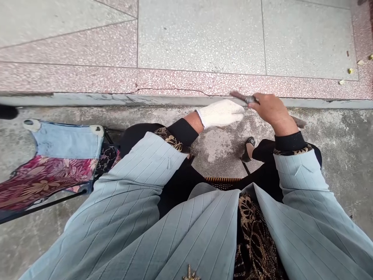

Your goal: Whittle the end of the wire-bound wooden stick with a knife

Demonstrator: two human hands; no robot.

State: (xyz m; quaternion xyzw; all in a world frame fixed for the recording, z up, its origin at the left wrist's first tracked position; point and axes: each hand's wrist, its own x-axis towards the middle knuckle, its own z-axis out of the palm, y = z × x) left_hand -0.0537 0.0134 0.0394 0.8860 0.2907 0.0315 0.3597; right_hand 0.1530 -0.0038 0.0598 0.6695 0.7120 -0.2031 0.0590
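Note:
My right hand (271,111) is bare and wrapped round a brown wooden stick (237,95). Its near end shows past my wrist on the right. Thin grey wire (250,99) is wound round the stick just left of my fingers. My left hand (221,114) wears a white knitted glove. Its fingers are drawn together and point right, close to the wound wire. Whatever they pinch, if anything, is too small to make out. A small tan bit shows under the glove's lower edge.
Beyond my hands runs the edge (175,100) of a raised terrazzo floor. On the left stands a folding chair (67,140) with denim and red floral cloth. My shoe (249,149) is on the rough concrete below. Small yellowish bits (350,71) lie at the far right.

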